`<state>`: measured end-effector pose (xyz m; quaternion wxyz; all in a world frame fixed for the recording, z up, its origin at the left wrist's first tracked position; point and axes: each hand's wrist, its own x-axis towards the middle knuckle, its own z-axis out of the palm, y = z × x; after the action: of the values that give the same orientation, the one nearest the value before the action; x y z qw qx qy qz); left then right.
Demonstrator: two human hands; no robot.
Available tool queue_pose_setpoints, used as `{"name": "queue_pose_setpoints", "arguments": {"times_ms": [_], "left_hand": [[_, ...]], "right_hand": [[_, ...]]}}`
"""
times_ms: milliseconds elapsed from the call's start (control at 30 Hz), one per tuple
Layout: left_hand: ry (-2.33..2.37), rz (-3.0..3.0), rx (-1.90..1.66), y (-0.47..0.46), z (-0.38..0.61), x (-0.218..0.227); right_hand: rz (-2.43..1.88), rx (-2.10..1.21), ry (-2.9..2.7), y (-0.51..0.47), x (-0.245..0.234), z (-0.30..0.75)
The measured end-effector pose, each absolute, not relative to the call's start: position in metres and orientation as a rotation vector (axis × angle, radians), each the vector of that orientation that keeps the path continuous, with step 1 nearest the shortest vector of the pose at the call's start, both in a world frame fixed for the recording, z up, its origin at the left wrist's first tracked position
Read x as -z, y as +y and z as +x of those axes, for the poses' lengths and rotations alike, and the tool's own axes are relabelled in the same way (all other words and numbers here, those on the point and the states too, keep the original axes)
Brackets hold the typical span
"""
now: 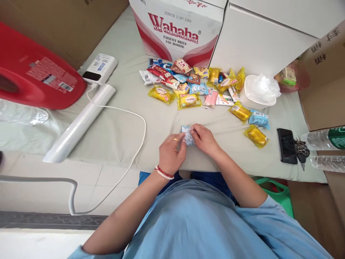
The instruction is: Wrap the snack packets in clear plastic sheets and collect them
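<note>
- Light-blue cloth shirt (199, 219) fills the foreground, well in front of the landmark, a white-and-red cardboard Wahaha box (180, 30).
- Between shirt and box, the left hand (171, 151) and right hand (204, 138) hold a small blue-and-white crinkled packet (189, 139).
- Left grip: thumb and forefinger nearly together on the packet's left edge. Right grip: fingers curled closed on its right edge.
- Close before the box lie multicoloured plastic-wrapped snacks (189, 101); to its right stands a white plastic tub (252, 100).
- Apparent step: two-handed handling of the packet. Any next move seems to call for light, steady fingertips.
</note>
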<state>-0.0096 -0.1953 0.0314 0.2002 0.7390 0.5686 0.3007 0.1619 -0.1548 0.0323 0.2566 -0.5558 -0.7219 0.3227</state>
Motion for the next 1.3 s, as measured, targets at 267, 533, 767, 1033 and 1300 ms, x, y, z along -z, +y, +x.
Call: {"name": "queue_pose_setpoints", "arguments": {"times_ms": [267,533,767,1033,1300], "left_hand": [[1.763,1.919,-0.800,-0.187,0.006,-0.018],[1.207,2.438,-1.013,-0.221,0.026,-0.040],[0.791,2.383,-0.925,-0.225,0.004,-0.031],[1.271,2.586,-0.916,-0.213,-0.070,-0.006],[1.378,2.793,-0.996,-0.218,-0.066,0.011]], "right_hand": [[-1.521,-1.183,-1.567,-0.177,-0.034,0.170],[-1.370,-1.560,-1.094,-0.215,-0.048,0.194],[-1.502,-1.455,-1.343,-0.220,-0.040,0.223],[-1.617,-0.889,-1.035,-0.173,-0.072,0.340],[-1.869,-0.159,-0.528,-0.021,-0.103,0.537]]}}
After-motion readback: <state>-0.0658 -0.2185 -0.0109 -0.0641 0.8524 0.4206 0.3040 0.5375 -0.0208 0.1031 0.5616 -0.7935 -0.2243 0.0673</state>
